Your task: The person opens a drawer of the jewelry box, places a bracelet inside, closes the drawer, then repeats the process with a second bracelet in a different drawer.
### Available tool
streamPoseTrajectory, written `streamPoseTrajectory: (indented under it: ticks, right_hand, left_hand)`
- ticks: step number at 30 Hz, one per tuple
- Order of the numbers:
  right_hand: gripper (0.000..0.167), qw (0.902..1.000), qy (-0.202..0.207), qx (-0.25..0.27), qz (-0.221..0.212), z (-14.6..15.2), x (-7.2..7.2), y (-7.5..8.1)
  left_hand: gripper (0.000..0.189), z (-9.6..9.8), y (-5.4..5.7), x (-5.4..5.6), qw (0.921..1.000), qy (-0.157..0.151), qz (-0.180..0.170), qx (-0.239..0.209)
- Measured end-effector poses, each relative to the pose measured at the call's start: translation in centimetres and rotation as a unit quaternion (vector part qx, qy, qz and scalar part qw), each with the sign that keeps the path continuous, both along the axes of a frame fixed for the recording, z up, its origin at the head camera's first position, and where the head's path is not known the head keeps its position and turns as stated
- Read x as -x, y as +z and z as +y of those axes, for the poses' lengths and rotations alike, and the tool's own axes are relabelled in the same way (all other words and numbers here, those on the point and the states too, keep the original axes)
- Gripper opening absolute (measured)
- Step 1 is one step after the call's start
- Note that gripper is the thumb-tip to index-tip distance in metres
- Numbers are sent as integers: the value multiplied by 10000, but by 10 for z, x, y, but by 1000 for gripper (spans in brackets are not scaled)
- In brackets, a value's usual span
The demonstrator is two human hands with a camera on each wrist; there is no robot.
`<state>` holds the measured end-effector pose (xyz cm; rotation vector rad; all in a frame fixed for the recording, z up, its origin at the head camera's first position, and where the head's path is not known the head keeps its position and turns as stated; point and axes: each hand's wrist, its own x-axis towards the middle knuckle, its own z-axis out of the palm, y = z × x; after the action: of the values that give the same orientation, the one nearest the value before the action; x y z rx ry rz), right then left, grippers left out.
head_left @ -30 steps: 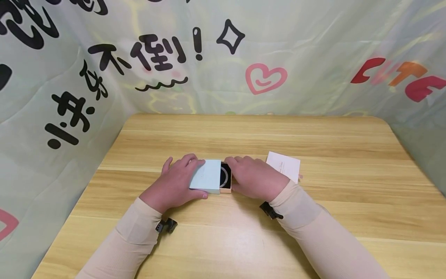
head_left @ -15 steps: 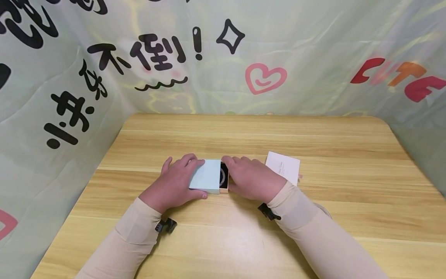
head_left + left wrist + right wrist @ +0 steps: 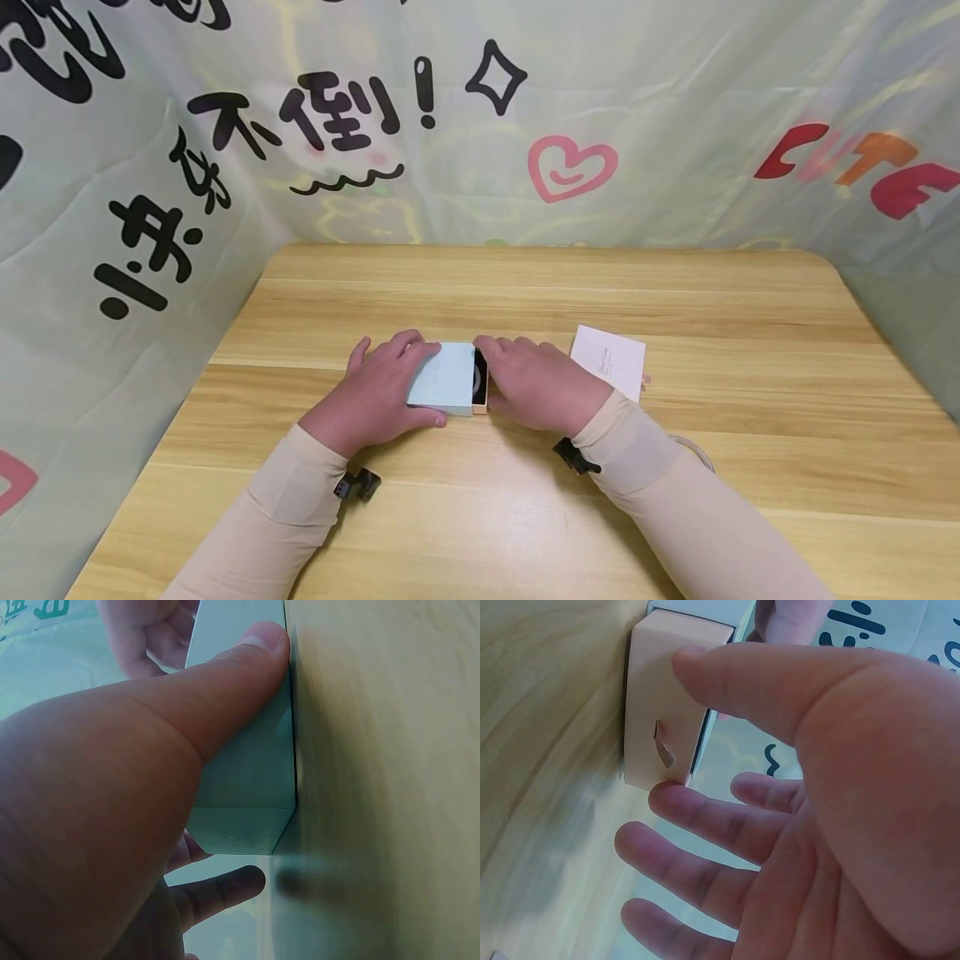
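Observation:
My left hand grips a pale blue box sleeve, its thumb along the near side in the left wrist view. From the sleeve's right end sticks out a narrow strip of the inner drawer, peach outside and black inside. Part of a pale ring shows on the black lining. My right hand touches the drawer's end. In the right wrist view its thumb presses the peach end face, beside a small ribbon tab, and a fingertip meets the far edge. The other fingers are loosely extended.
A white card with pink writing lies behind my right wrist, a bit of pink ribbon at its edge. A pale curved cord or band shows beside my right sleeve. The wooden table meets a printed cloth backdrop.
The drawer has slid left into the sleeve, so less of the ring shows. My right hand has moved slightly left with it. My left hand stays in place.

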<state>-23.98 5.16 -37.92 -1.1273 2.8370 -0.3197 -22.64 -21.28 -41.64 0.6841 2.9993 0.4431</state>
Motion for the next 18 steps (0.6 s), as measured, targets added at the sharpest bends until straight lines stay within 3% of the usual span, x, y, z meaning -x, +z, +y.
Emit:
streamPoseTrajectory:
  ticks: [18]
  right_hand:
    - [69,9997,-22,-204,-131,-2,2,-5]
  left_hand:
    - [101,0,-1,1,10000,-16,44,51]
